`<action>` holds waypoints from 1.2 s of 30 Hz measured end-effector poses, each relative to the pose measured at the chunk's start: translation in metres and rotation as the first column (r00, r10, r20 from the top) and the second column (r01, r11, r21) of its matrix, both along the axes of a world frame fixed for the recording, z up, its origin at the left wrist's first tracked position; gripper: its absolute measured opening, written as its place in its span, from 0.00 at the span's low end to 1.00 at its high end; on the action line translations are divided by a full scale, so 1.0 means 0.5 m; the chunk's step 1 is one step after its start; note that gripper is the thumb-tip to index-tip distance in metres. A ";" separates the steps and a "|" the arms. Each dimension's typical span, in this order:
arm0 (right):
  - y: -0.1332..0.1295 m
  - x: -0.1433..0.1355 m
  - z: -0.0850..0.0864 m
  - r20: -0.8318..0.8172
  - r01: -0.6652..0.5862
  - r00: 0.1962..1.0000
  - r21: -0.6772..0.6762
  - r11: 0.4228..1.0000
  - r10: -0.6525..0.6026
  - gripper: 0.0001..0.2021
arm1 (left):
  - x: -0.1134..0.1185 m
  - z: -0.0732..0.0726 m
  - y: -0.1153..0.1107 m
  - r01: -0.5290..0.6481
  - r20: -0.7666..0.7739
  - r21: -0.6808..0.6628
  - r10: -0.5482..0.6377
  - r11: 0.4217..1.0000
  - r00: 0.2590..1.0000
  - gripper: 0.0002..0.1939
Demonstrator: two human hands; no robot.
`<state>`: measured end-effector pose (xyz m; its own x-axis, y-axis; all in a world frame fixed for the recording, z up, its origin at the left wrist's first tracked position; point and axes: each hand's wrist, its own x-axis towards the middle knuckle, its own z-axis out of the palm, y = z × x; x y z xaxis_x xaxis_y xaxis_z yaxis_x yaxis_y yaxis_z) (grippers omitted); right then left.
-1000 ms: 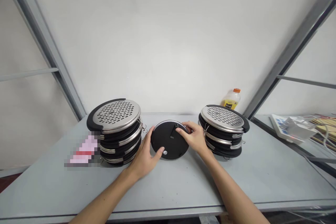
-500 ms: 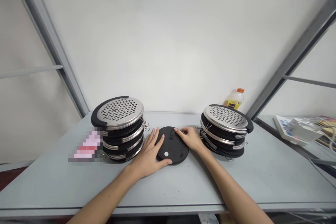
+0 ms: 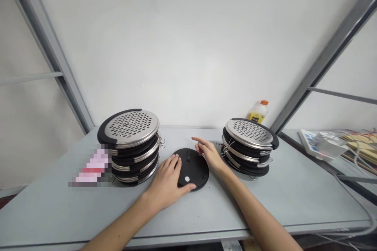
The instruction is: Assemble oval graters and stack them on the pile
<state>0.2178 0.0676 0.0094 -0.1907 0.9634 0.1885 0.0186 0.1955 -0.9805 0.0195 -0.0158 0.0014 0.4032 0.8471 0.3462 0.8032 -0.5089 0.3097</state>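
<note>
A black round disc (image 3: pixel 193 168) lies flat on the grey desk (image 3: pixel 265 204), just below the middle of the frame, with a small white dot near its front edge. The left hand (image 3: pixel 167 182) rests on the disc's left rim, fingers spread flat and thumb along the front edge; its grip is open, pressing rather than clasping. The right hand (image 3: pixel 207 153) sits at the disc's upper right edge, index finger stretched out and pointing left, the other fingers curled loosely; whether they pinch the rim cannot be told. To the left of the disc stands a stack of perforated metal pans (image 3: pixel 131 145), and to the right a second, lower stack (image 3: pixel 249 145). A yellow bottle (image 3: pixel 257 111) with an orange cap stands behind the right stack, against the wall.
</note>
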 end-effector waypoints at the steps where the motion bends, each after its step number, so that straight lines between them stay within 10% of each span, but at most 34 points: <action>1: 0.002 0.002 0.004 -0.116 -0.032 0.993 -0.054 0.998 0.026 0.18 | 0.004 0.007 0.002 -0.005 -0.016 0.016 0.005 1.000 1.000 0.38; 7: 0.003 0.013 0.020 -0.444 -0.150 0.896 -0.278 0.949 0.012 0.15 | 0.006 0.047 0.042 0.081 -0.059 0.045 -0.078 0.996 0.995 0.19; 14: 0.001 0.011 0.017 -0.539 -0.247 0.840 -0.297 0.922 0.052 0.14 | -0.004 0.009 0.058 0.108 0.020 0.164 -0.113 0.981 0.993 0.14; 36: -0.005 0.015 0.017 -0.377 -0.217 0.920 -0.257 0.942 0.110 0.18 | -0.005 -0.002 0.071 0.132 0.164 0.048 -0.138 0.990 0.977 0.17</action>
